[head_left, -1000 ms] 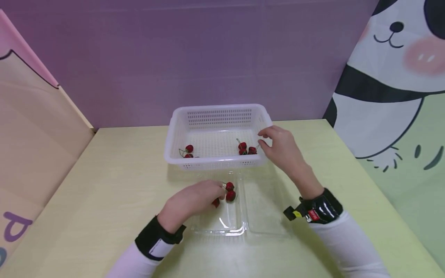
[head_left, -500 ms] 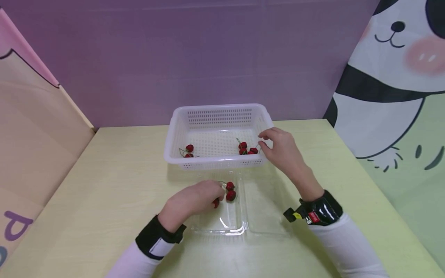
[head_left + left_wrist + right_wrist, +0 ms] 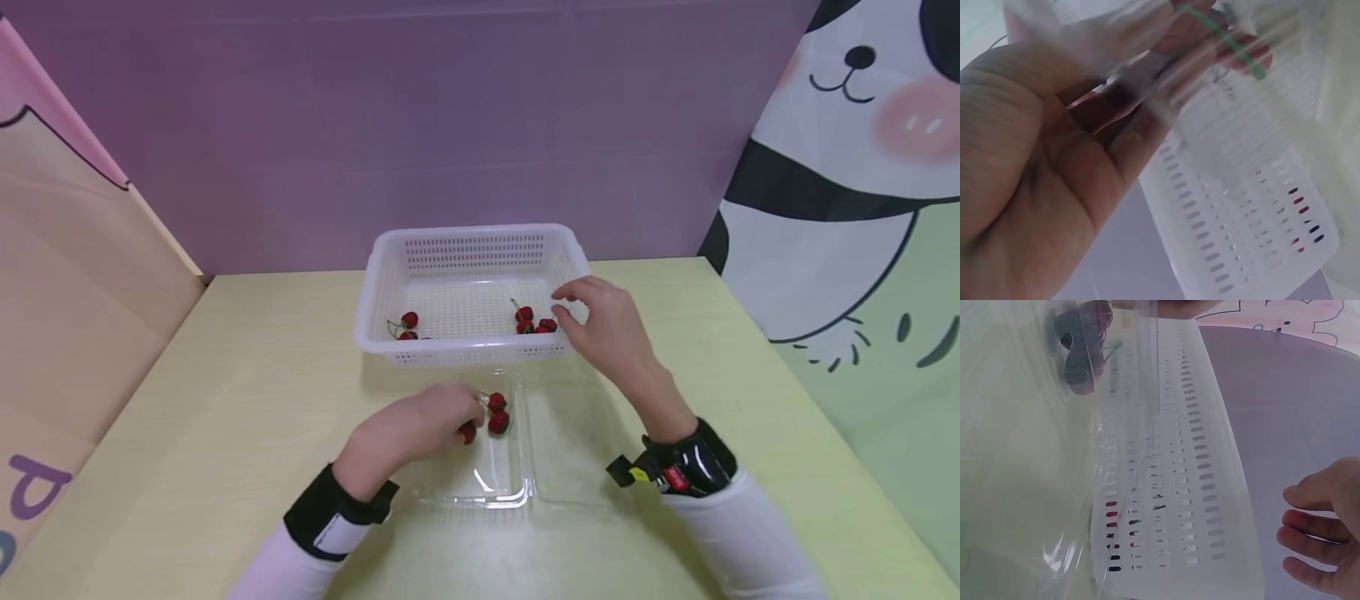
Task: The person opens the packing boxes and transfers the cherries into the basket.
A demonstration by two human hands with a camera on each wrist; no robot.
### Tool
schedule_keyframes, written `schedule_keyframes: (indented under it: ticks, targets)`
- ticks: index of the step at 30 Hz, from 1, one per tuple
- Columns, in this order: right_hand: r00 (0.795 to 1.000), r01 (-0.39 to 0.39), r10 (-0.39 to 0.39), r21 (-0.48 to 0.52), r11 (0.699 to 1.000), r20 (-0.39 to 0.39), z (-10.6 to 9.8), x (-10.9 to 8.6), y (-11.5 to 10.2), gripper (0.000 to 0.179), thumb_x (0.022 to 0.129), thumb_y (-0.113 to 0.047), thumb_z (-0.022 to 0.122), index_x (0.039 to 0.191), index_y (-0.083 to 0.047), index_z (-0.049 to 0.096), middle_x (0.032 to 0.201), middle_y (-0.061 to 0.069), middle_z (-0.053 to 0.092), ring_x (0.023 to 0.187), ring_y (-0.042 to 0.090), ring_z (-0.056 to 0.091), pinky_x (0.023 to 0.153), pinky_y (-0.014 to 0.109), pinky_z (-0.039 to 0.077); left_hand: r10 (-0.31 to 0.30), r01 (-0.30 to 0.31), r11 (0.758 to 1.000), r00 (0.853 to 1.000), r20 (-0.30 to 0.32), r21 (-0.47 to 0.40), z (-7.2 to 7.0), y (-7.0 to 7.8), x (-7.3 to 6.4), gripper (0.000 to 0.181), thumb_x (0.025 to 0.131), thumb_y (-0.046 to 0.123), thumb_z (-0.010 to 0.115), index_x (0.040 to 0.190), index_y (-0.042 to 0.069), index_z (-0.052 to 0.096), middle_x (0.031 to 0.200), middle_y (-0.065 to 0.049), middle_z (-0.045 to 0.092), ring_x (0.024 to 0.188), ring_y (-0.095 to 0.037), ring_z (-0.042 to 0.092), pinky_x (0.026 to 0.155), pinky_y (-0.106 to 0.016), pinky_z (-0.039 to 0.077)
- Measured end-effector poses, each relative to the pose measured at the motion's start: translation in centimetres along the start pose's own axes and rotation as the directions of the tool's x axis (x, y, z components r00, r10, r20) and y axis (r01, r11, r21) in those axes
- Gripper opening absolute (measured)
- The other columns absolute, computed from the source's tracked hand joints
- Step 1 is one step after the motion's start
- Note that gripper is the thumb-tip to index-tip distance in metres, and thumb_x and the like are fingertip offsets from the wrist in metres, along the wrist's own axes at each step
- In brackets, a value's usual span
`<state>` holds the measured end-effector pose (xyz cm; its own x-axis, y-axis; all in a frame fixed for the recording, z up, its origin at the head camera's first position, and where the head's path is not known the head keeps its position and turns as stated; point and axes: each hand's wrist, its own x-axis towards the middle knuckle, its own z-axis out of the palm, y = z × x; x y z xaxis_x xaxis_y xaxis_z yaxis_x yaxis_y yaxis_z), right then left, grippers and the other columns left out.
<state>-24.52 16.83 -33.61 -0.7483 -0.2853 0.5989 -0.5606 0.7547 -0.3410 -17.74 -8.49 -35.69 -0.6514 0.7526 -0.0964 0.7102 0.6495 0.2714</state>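
Note:
My left hand [image 3: 420, 425] is over the left half of a clear plastic clamshell box [image 3: 487, 487], pinching a red cherry [image 3: 468, 432] with its fingertips. Two more cherries [image 3: 498, 413] lie in the box just right of these fingers. Over the right end of a white perforated basket [image 3: 465, 348], my right hand [image 3: 609, 325] has thumb and fingers apart, holding nothing. Several cherries [image 3: 525, 320] sit below its fingertips, and a smaller group [image 3: 408, 321] is at the basket's left. Through the clear plastic, the left wrist view shows a green stem [image 3: 1229, 40] beside the left fingers.
The clamshell's other half [image 3: 573, 458] lies flat to the right, in front of the basket. A pale wooden tabletop [image 3: 247, 400] spreads around. Behind the basket rises a purple backdrop [image 3: 465, 133], and a printed panda panel [image 3: 840, 167] stands on the right.
The right hand has let go of the cherry stem it was pinching and shifted slightly left. The left hand has risen slightly, with the cherry at its fingertips.

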Motion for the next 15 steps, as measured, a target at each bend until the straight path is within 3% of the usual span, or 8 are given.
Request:
schedule_keyframes:
  ticks: [5, 10, 15]
  targets:
    - [0.997, 0.070, -0.070, 0.023, 0.997, -0.027, 0.2, -0.1, -0.6, 0.012, 0.085, -0.006, 0.074, 0.096, -0.003, 0.071, 0.097, 0.005, 0.067, 0.089, 0.023, 0.064, 0.076, 0.034, 0.049, 0.021, -0.022, 1.000, 0.998, -0.055, -0.009, -0.8, -0.1, -0.6, 0.010, 0.086, 0.003, 0.073, 0.087, 0.012, 0.070, 0.082, 0.006, 0.054, 0.072, -0.010, 0.049, 0.063, -0.016, 0.041]
    - [0.996, 0.087, -0.087, 0.030, 0.996, -0.019, 0.2, -0.3, -1.1, 0.011, 0.084, -0.005, 0.075, 0.095, -0.003, 0.071, 0.098, 0.005, 0.067, 0.093, 0.023, 0.063, 0.079, 0.035, 0.049, 0.064, -0.066, 0.998, 0.991, -0.116, -0.013, -1.5, -0.2, -1.1, 0.013, 0.083, -0.002, 0.072, 0.086, 0.010, 0.069, 0.082, 0.005, 0.055, 0.073, -0.009, 0.051, 0.064, -0.016, 0.043]
    - [0.991, 0.134, -0.134, 0.043, 0.990, -0.017, 0.3, -0.7, -1.7, 0.011, 0.084, -0.005, 0.075, 0.094, -0.004, 0.071, 0.097, 0.004, 0.067, 0.091, 0.021, 0.061, 0.078, 0.031, 0.048, 0.092, -0.095, 0.995, 0.986, -0.138, -0.021, -2.2, -0.1, -1.6, 0.014, 0.084, 0.000, 0.074, 0.092, 0.011, 0.070, 0.086, 0.006, 0.057, 0.079, -0.011, 0.056, 0.069, -0.015, 0.045]
